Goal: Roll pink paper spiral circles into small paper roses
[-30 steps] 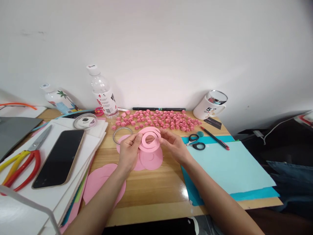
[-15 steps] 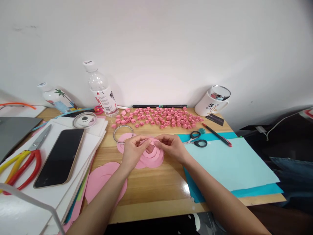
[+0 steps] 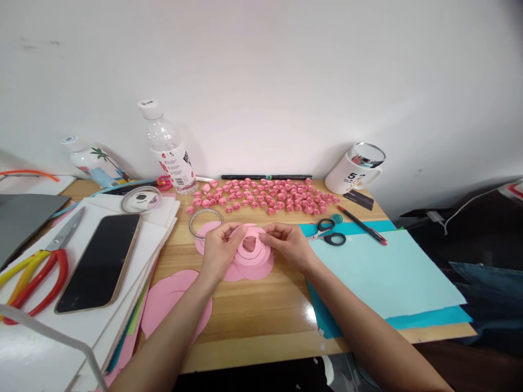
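A pink paper spiral [image 3: 251, 245] hangs between both hands just above the wooden desk [image 3: 253, 310]. My left hand [image 3: 218, 253] pinches its left edge with thumb and fingers closed. My right hand [image 3: 288, 245] pinches the outer end of the strip at the top right. More pink paper discs [image 3: 255, 268] lie under the spiral. Several small rolled pink paper roses [image 3: 265, 197] are scattered behind the hands near the wall.
Black-handled scissors [image 3: 330, 235] and a red pencil [image 3: 362, 224] lie on light blue paper [image 3: 384, 277] to the right. A white mug [image 3: 354, 170] stands at the back right. A water bottle [image 3: 167, 147], a clear ring [image 3: 205, 223], a phone [image 3: 100, 261] on stacked sheets and red-handled scissors [image 3: 41, 267] sit left.
Both hands lowered the spiral from in front of the roses down toward the discs on the desk. The fingers shifted their pinch along the strip.
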The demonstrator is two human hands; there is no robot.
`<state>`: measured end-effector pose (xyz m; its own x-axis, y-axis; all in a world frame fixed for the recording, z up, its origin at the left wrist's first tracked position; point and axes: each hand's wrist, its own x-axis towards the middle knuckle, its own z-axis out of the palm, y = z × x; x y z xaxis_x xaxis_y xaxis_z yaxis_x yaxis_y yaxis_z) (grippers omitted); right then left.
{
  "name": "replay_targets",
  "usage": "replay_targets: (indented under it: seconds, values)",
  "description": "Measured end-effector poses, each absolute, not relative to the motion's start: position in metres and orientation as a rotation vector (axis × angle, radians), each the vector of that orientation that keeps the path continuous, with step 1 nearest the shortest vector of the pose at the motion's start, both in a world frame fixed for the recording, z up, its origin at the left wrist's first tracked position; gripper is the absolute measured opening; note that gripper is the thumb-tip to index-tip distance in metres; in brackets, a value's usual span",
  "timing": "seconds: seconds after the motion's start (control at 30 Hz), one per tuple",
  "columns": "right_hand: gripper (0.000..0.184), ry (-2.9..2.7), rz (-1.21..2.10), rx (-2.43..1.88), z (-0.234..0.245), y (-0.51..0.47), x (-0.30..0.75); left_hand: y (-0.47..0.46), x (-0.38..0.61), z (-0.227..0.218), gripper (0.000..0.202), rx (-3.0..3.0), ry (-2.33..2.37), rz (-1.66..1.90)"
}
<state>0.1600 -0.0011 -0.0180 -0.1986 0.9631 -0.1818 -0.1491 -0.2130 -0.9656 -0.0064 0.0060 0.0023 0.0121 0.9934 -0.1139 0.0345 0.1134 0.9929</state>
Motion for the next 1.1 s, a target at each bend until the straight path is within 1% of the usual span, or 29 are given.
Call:
replay_targets:
  seconds: [0.13, 0.23, 0.3, 0.37, 0.43, 0.5, 0.6, 0.67, 0.8, 0.87, 0.97, 1.1]
  values:
    - [0.029, -1.2, 1.486, -1.195, -0.011, -0.001, 0.157, 0.005, -0.006, 0.002, 0.017, 1.155, 1.233, 1.075]
    - [0.032, -1.405, 1.265, -1.26, 0.008, -0.003, 0.169, 0.006, -0.006, 0.002, 0.019, 1.019, 1.169, 1.128]
    - [0.025, -1.62, 0.922, -1.397, 0.022, -0.006, 0.191, 0.007, -0.007, 0.002, 0.021, 0.876, 1.078, 1.124]
    - [0.019, -1.84, 0.483, -1.627, 0.031, -0.011, 0.22, 0.008, -0.008, 0.002, 0.023, 0.771, 0.996, 1.101]
    - [0.025, -2.025, 0.153, -1.847, 0.029, -0.016, 0.25, 0.008, -0.009, 0.003, 0.024, 0.739, 0.943, 1.081]
    - [0.038, -2.216, -0.031, -2.009, 0.02, -0.021, 0.276, 0.007, -0.01, 0.004, 0.025, 0.748, 0.91, 1.07]
    - [0.054, -2.442, -0.179, -1.992, 0.002, -0.026, 0.299, 0.006, -0.01, 0.004, 0.027, 0.769, 0.897, 1.073]
    - [0.056, -2.528, -0.27, -1.925, -0.006, -0.028, 0.305, 0.006, -0.011, 0.005, 0.027, 0.775, 0.904, 1.079]
    - [0.054, -2.634, -0.393, -1.806, -0.009, -0.026, 0.305, 0.007, -0.011, 0.003, 0.027, 0.806, 0.929, 1.091]
    - [0.049, -2.675, -0.41, -1.755, -0.008, -0.023, 0.305, 0.007, -0.011, 0.0, 0.027, 0.806, 0.938, 1.09]
    - [0.042, -2.722, -0.392, -1.674, -0.007, -0.019, 0.308, 0.008, -0.011, -0.003, 0.026, 0.814, 0.931, 1.108]
    - [0.042, -2.693, -0.312, -1.638, -0.005, -0.017, 0.313, 0.009, -0.01, -0.003, 0.025, 0.808, 0.94, 1.126]
